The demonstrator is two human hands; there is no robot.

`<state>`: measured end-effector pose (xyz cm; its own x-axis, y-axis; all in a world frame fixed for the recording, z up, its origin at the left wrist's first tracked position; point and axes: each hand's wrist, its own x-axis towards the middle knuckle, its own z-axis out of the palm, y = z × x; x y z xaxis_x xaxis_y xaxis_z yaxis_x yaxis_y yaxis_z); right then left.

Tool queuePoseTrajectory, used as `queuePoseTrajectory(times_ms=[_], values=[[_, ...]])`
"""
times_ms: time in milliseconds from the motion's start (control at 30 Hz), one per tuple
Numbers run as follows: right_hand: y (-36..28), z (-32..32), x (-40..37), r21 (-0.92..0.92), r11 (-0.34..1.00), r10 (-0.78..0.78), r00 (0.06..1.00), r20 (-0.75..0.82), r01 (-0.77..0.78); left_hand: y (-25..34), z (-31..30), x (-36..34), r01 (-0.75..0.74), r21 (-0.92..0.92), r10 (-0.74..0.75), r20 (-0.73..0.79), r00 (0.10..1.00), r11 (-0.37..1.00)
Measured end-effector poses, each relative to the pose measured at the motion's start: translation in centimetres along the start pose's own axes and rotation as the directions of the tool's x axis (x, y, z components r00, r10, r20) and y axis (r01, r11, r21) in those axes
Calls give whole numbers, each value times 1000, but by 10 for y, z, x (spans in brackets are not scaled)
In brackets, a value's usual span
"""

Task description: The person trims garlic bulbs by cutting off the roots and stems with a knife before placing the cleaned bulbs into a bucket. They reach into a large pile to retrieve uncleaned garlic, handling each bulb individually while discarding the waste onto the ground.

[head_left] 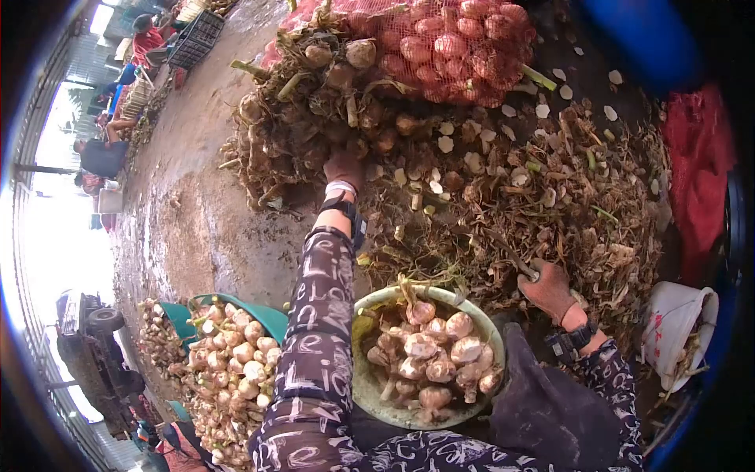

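My left hand (343,169) reaches forward into a heap of untrimmed garlic (295,126) with dirty roots and stalks. Its fingers are lost among the bulbs, so their grip is hidden. Off to the right, my gloved right hand (546,291) is closed around the handle of a knife (515,256), its thin dark blade pointing up and left over the trimmings. Between my arms sits a pale green tub (497,334) holding several cleaned garlic bulbs (429,346).
Cut roots and stalks (582,220) cover the ground ahead. A red mesh sack (456,47) of bulbs lies beyond the heap. More garlic (232,362) spills from a green container (271,318) at left. A white bucket (676,330) stands right; people (102,157) work far left near a vehicle (86,354).
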<state>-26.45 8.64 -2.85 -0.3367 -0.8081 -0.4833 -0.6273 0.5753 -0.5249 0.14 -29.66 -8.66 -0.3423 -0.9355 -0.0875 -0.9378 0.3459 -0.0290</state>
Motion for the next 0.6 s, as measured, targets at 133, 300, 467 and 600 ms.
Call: queuePoseTrajectory(times_ms=[133,300,467,600], values=[[7,1,4,39,999,6,1000,14,-6,18,-24,-1,-13,-92,28,171,985,996],[-3,9,6,144,974,-149,974,-168,174,43,-54,-90,-107,-483,256,255,932,869],[-33,-5,1,211,955,-176,970,-166,210,61,-62,-160,404,-773,472,155,868,-490],[-66,-22,-7,154,914,-321,902,-290,375,94,-87,-200,374,-689,372,161,914,-621]])
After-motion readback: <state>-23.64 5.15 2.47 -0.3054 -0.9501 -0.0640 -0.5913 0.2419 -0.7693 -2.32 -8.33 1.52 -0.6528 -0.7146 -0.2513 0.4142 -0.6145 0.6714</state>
